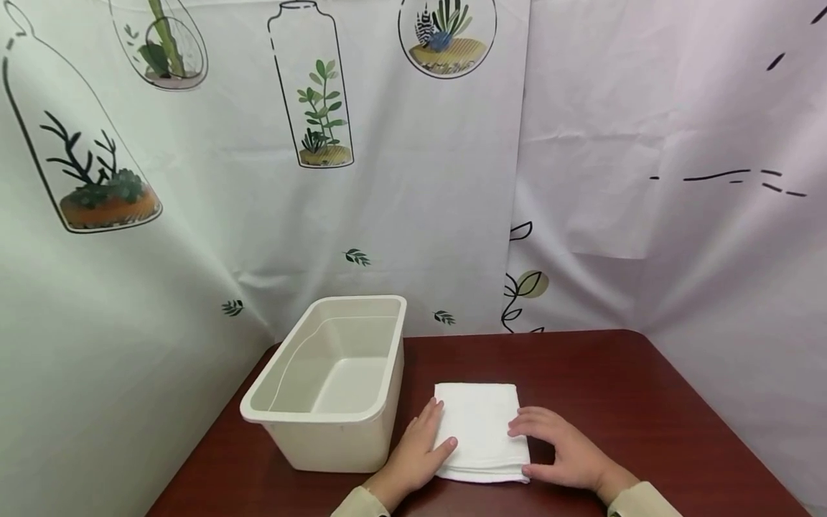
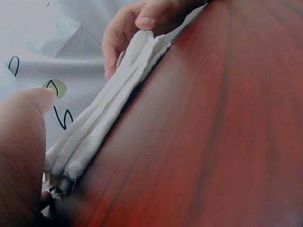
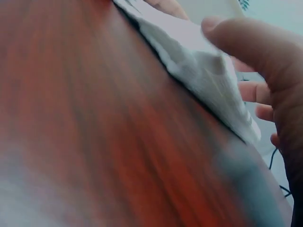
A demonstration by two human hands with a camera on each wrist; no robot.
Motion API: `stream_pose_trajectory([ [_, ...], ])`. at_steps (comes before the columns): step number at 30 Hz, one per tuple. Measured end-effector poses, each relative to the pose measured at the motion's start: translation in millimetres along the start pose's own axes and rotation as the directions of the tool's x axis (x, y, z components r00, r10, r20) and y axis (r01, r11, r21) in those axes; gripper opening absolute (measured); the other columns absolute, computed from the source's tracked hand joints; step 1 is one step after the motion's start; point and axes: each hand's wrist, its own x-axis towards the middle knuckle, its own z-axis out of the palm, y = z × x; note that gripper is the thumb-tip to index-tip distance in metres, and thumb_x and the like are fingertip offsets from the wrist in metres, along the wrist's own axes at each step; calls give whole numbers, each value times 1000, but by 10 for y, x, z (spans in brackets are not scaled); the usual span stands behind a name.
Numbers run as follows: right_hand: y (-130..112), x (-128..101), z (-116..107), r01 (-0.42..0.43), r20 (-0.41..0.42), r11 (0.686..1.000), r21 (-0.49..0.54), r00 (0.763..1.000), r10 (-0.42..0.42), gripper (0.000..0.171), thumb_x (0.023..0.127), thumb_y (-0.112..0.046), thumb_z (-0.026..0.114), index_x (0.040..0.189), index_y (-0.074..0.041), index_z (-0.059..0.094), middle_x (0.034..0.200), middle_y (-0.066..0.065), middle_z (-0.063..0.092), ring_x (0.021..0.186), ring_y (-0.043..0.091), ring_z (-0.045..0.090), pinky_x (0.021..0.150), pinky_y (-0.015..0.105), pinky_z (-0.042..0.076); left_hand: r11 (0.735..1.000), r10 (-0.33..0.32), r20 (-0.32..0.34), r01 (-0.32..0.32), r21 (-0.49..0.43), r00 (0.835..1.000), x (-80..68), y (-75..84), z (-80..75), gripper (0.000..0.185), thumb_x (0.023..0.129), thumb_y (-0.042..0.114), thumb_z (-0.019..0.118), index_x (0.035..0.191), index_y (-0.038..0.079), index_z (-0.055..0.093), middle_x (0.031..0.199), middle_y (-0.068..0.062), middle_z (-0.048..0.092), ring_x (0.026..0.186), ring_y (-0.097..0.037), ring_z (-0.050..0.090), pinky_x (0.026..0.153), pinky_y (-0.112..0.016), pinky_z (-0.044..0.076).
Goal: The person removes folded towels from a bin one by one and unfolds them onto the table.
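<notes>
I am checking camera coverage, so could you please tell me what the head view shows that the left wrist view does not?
Only the head view shows the cream bin, empty, left of the towel, and the whole left hand. Only the left wrist view shows the towel's stacked folded layers edge-on. Both show the white folded towel, the right hand on it, and the red-brown table.

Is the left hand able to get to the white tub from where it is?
Probably yes. The left hand rests on the folded towel right beside the white tub, with nothing standing between them.
</notes>
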Motion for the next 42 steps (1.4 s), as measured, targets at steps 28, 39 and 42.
stream_pose_trajectory([
  [28, -5, 247, 40, 48, -139, 997, 65, 990, -38, 30, 79, -8, 82, 98, -29, 74, 96, -18, 65, 90, 5, 59, 80, 20, 48, 995, -79, -7, 78, -56, 997, -93, -46, -49, 78, 103, 45, 53, 156, -5, 26, 159, -28, 31, 146, -45, 30, 114, -66, 24],
  [39, 142, 549, -69, -115, -164, 993, 40, 979, 120, 25, 78, -6, 84, 96, -22, 76, 92, -15, 66, 82, 3, 59, 67, 26, 54, 997, -52, -51, 50, -55, 997, -102, -39, -50, 80, 102, 47, 54, 156, -5, 27, 159, -27, 31, 144, -45, 34, 111, -65, 31],
  [42, 182, 632, -104, -139, -169, 990, 33, 975, 142, 22, 79, -6, 84, 96, -18, 77, 91, -13, 66, 82, 4, 59, 65, 25, 55, 998, -47, -55, 45, -39, 997, -100, -24, -67, 85, 98, 46, 60, 156, -6, 26, 159, -27, 31, 143, -45, 36, 111, -64, 32],
])
